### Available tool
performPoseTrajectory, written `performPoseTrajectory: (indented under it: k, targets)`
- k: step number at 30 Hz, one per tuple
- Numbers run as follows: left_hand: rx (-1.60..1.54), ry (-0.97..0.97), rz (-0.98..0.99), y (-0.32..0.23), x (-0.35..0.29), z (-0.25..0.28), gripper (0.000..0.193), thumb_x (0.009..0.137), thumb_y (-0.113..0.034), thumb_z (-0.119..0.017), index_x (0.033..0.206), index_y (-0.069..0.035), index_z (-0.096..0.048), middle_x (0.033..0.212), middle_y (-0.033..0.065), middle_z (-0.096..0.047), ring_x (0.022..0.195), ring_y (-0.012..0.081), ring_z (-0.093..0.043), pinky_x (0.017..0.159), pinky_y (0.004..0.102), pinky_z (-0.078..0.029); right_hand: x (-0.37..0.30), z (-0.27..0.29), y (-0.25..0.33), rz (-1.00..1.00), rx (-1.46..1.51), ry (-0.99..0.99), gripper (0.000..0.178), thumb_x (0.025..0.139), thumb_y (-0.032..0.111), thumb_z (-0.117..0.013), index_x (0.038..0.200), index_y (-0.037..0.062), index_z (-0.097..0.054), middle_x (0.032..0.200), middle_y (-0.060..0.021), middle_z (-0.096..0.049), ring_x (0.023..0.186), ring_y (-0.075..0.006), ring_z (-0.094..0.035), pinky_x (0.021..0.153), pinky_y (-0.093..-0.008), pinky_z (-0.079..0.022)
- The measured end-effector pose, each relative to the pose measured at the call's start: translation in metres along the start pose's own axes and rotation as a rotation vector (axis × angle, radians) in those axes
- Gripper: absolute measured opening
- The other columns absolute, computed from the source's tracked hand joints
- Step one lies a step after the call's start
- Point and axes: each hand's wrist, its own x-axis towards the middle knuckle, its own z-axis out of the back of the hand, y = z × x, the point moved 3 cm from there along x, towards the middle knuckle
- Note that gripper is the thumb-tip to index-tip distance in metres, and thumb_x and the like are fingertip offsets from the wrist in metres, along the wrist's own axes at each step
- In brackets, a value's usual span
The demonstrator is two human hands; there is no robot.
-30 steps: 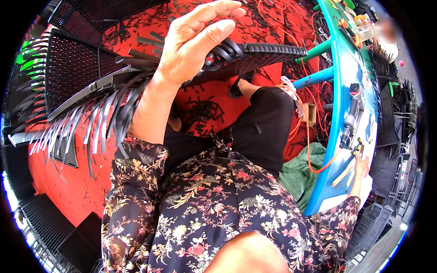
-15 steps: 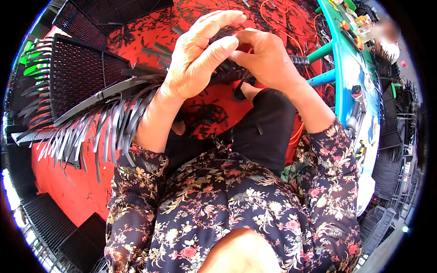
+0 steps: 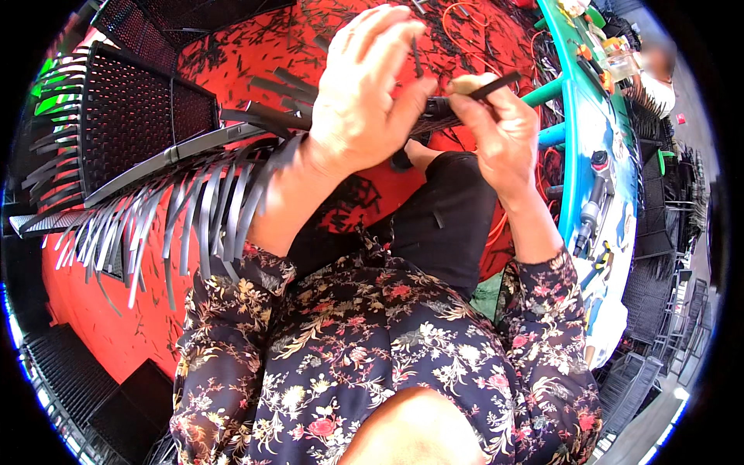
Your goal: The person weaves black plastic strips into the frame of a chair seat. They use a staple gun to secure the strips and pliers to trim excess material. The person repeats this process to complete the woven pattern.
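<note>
A short black flat strip [image 3: 496, 85] is pinched between the thumb and fingers of my right hand [image 3: 504, 132]. My left hand [image 3: 364, 93] is raised beside it, fingers bent and thumb spread apart from them. A thin dark strip [image 3: 418, 58] shows in the gap between that thumb and the fingers. Behind my hands runs a black woven piece on a curved frame [image 3: 174, 155], partly hidden by my left hand and wrist. Many loose grey-black strip ends [image 3: 209, 213] hang from its edge, close to my left forearm.
Dark strip scraps litter the red floor [image 3: 256, 46]. A black woven panel [image 3: 128, 124] stands at the left. On the right, a blue-green table [image 3: 573, 116] bears a power tool [image 3: 593, 201]; an orange cord [image 3: 457, 39] lies on the floor. Another person [image 3: 659, 85] is at the far right.
My hands have moved apart. My right hand has shifted right and lower, and the black strip now shows in its fingers. My left hand has opened its thumb away from its fingers.
</note>
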Motion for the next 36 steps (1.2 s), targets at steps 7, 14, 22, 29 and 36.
performPoseTrajectory:
  k: [7,14,22,29,36]
  targets:
    - [0.152,-0.413,-0.182,-0.01,0.006,-0.003,0.042,0.073,-0.008,-0.066,0.113,0.002,-0.061,0.114,0.0172,-0.061,0.108,0.0338,-0.057,0.096,0.0428,-0.043,-0.028,0.008,0.019,0.071,0.197,-0.019,0.015,0.091,0.011,-0.064,0.1,-0.0014,-0.065,0.091,-0.0058,-0.067,0.073,-0.0063,-0.059,0.064,-0.0194,-0.048]
    - [0.364,0.048,-0.356,-0.028,0.004,-0.017,0.022,0.064,-0.015,-0.063,0.081,-0.002,-0.064,0.109,0.0121,-0.063,0.11,0.0269,-0.059,0.107,0.0557,-0.03,-0.033,0.013,0.018,-0.143,0.516,-0.148,0.02,0.095,0.019,-0.059,0.098,-0.0007,-0.065,0.085,-0.0098,-0.069,0.065,-0.0098,-0.061,0.059,-0.0217,-0.049]
    - [0.325,0.064,-0.055,-0.024,0.003,-0.006,0.013,0.072,-0.009,-0.064,0.081,0.0,-0.063,0.122,0.0202,-0.056,0.125,0.0375,-0.046,0.108,0.0591,-0.024,-0.023,0.003,-0.008,-0.374,0.403,0.132,0.024,0.095,0.022,-0.059,0.094,-0.0006,-0.065,0.09,-0.0077,-0.066,0.067,-0.0125,-0.065,0.056,-0.0221,-0.048]
    - [-0.058,0.342,-0.258,-0.064,-0.02,0.01,0.024,0.073,-0.004,-0.057,0.095,-0.002,-0.065,0.119,0.017,-0.061,0.118,0.0294,-0.055,0.105,0.0453,-0.033,-0.013,-0.013,-0.026,-0.145,0.242,0.09,0.027,0.093,0.019,-0.061,0.074,0.001,-0.055,0.066,0.0013,-0.058,0.062,-0.0036,-0.046,0.054,-0.025,-0.041]
    - [-0.146,0.053,-0.134,-0.037,0.012,-0.037,0.078,0.075,-0.039,-0.074,0.128,0.01,-0.045,0.126,0.0294,-0.05,0.118,0.0431,-0.051,0.096,0.0441,-0.045,-0.01,-0.014,-0.019,-0.099,0.68,0.236,0.021,0.085,0.011,-0.062,0.098,-0.0062,-0.061,0.09,-0.002,-0.065,0.085,-0.008,-0.058,0.075,-0.0237,-0.047]
